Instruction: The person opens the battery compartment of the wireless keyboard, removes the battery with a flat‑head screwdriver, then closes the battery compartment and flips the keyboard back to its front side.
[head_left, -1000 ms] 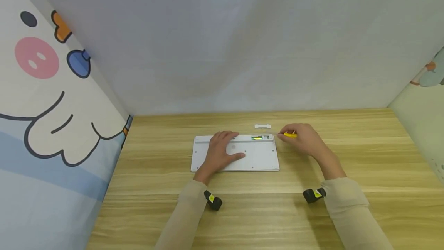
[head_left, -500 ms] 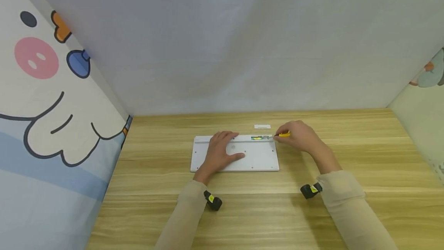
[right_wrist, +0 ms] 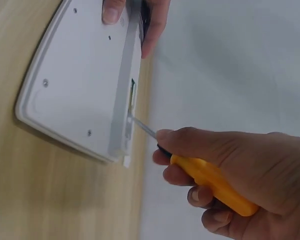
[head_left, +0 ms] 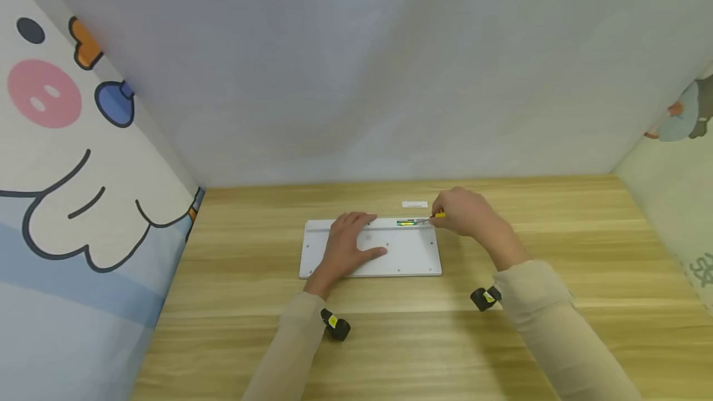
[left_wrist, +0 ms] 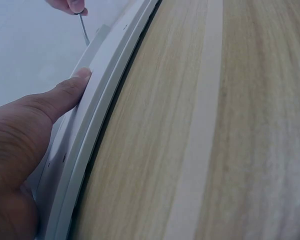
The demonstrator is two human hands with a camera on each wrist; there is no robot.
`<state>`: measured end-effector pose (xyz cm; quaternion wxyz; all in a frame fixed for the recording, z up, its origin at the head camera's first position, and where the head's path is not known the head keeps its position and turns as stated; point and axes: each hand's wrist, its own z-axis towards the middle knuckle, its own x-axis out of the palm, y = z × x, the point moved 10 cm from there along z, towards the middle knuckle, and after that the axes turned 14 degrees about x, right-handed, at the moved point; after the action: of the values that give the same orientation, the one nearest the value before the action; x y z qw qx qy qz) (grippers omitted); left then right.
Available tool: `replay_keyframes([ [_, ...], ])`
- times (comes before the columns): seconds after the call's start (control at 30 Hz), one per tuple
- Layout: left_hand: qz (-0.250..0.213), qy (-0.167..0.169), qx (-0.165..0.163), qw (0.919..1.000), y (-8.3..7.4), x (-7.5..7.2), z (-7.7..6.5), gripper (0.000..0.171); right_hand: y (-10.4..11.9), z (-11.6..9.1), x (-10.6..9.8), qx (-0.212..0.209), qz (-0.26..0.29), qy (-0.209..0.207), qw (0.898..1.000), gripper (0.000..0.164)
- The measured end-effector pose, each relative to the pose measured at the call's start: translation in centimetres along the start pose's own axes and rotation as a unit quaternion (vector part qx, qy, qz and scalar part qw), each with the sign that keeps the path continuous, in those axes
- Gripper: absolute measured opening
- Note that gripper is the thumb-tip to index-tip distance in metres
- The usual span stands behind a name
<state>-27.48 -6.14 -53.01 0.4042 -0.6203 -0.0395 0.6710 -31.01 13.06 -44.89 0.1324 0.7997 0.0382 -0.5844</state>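
A white keyboard (head_left: 412, 255) lies face down on the wooden table, screw heads showing on its back. Its battery compartment, near the far right corner, holds a green and yellow battery (head_left: 406, 223). My left hand (head_left: 341, 246) rests on the keyboard's left half, fingers toward the far edge and thumb spread apart; the thumb (left_wrist: 70, 95) lies straight on the back panel. My right hand (head_left: 468, 215) grips a screwdriver (right_wrist: 210, 182) by its yellow handle. The metal shaft (right_wrist: 144, 127) points into the compartment, its tip at the battery's right end.
A small white battery cover (head_left: 414, 204) lies on the table (head_left: 390, 339) just beyond the keyboard. A grey-white cloth wall (head_left: 362, 79) rises behind the table's far edge. Printed cartoon panels (head_left: 44, 141) stand at the left and right sides.
My right hand has moved left with the screwdriver, bringing its tip from the keyboard's right end into the battery compartment. The left hand stays on the keyboard. The head view has shifted slightly.
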Motion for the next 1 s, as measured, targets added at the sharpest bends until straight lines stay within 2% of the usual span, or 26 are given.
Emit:
replay_keyframes([
  [0.17, -0.006, -0.006, -0.007, 0.9999, 0.0, -0.2, -0.3, 0.076, 2.1, 0.2, -0.7, -0.008, -0.053, 0.002, 0.999, 0.019],
  [0.37, -0.013, -0.003, -0.008, 0.9999, -0.2, -0.2, -0.1, 0.076, 3.1, 0.5, -1.3, -0.008, -0.103, 0.001, 0.995, 0.018],
  [0.73, -0.006, 0.001, -0.013, 0.9999, 0.3, 0.2, 0.0, 0.077, 4.0, 0.9, -1.4, 0.014, -0.129, 0.020, 0.991, 0.019],
  [1.0, -0.016, 0.000, -0.012, 0.9998, 0.3, 0.2, -0.1, 0.076, 4.7, 1.1, -1.3, 0.017, -0.138, 0.017, 0.990, 0.020],
])
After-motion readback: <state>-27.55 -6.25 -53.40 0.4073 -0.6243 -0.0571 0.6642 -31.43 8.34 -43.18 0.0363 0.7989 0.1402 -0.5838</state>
